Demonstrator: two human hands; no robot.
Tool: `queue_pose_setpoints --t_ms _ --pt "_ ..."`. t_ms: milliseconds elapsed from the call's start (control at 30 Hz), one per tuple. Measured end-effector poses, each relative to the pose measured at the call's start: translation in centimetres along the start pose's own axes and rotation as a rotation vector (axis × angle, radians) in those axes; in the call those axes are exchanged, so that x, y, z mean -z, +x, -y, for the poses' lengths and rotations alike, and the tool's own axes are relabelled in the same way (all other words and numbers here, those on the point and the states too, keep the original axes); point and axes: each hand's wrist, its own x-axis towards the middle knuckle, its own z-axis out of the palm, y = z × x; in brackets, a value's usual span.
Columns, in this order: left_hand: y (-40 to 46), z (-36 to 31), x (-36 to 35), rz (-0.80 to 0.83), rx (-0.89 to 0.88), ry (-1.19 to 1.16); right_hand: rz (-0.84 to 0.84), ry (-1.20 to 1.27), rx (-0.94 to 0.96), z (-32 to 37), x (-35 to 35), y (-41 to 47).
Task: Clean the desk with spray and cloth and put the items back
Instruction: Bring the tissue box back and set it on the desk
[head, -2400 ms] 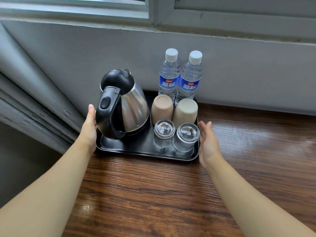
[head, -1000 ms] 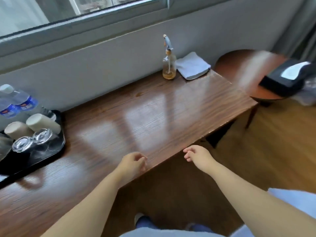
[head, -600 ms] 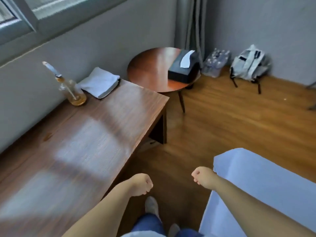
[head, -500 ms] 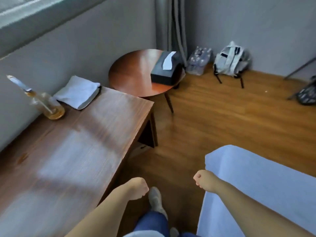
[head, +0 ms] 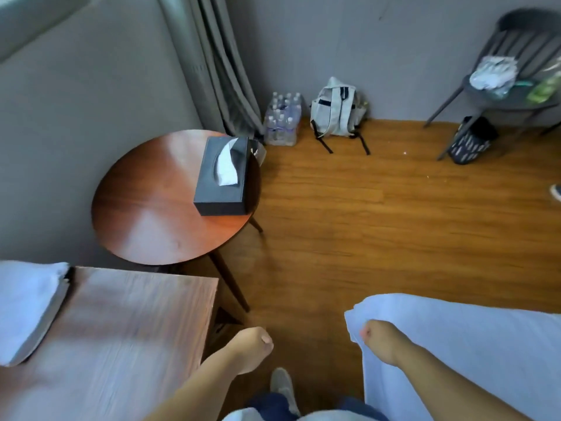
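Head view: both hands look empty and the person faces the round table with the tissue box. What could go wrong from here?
1. Both the left hand and right hand are curled and hold nothing, and only the folded cloth shows on the desk; the cleaning tools may get left behind.
2. The tissue box sits near the round table edge; a careless grab could tip it off.
3. The frame is motion-blurred, so the bed corner might be bumped.

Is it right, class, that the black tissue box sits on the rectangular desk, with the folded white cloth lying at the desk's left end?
Not quite. The head view shows the black tissue box sitting on the round side table, not the rectangular desk. The rest holds: the folded white cloth lies at the desk's left end.
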Motion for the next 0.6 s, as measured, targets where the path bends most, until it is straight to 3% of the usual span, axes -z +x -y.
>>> queue_pose_setpoints --t_ms 100,167,433,533,600 --pt "1.9 -3.2 4.6 -0.060 -0.072 -0.142 -0.087 0.240 0.046 3.0 2.7 2.9" --pt "2.9 -4.5 7.5 -0.195 -0.142 -0.296 -0.165 0.420 0.094 5.9 4.9 4.8" --pt "5.5 -8.6 19.2 -1.023 -0.190 -0.818 -0.393 0.771 0.334 18.9 14.8 12.3" --pt "8.1 -9.5 23.8 -1.095 -0.136 -0.922 -0.397 0.917 0.366 23.7 17.5 13.9" --pt "9.8 -9.9 26.3 -1.049 -0.101 -0.961 -0.349 1.020 0.396 26.7 18.3 15.1"
